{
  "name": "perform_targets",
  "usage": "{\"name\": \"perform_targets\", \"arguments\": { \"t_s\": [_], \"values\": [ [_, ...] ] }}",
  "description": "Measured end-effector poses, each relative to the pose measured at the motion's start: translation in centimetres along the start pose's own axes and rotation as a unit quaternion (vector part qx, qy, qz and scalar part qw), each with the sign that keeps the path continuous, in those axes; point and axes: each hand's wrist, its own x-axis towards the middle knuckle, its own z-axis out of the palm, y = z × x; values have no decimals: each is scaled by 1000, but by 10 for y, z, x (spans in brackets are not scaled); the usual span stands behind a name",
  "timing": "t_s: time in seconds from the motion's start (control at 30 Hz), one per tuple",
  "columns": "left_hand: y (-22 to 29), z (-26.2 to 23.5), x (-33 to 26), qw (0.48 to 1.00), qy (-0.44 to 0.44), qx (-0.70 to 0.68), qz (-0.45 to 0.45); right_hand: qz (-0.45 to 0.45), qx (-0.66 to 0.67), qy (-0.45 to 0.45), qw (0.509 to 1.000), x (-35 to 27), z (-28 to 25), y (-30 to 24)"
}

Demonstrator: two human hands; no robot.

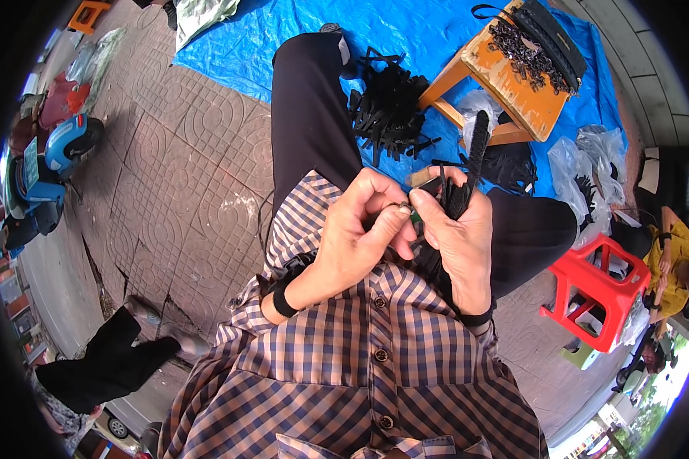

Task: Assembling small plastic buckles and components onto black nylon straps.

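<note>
Both hands meet over my lap. My right hand [463,241] is closed around black fabric straps [475,157] that stick up past its fingers. Between thumb and fingers, my left hand [367,218] pinches something small at the end of the work; its kind is too small to make out. A bit of green [416,217] shows between the two hands. Beyond my knees, a heap of black straps [390,107] lies on a blue tarp [230,50].
At the far right a worn wooden stool [497,73] bears a pile of small dark metal pieces [517,53] and a black pouch [551,42]. Plastic bags [589,164] lie near it. A red plastic stool [601,287] stands right, by a person in yellow [674,264]. A blue scooter [53,172] is left.
</note>
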Motion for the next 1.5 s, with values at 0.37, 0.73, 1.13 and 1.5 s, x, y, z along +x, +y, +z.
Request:
{"name": "perform_targets", "arguments": {
  "t_s": [0.37, 0.73, 1.13, 1.5],
  "values": [
    [-18, -8, 3, 989, -37, -142, 21, 6, 83, -1, 997, 1, 1, 5],
    [-23, -8, 4, 976, -51, -208, 29, 5, 97, 10, 995, -2, 6, 1],
    [-24, -1, 0, 980, 18, -192, 40, -21, 107, -5, 994, -3, 16, -3],
    [-14, 2, -2, 994, 71, -79, 39, -135, -40, 68, 988, -5, 20, 18]
  ]
}}
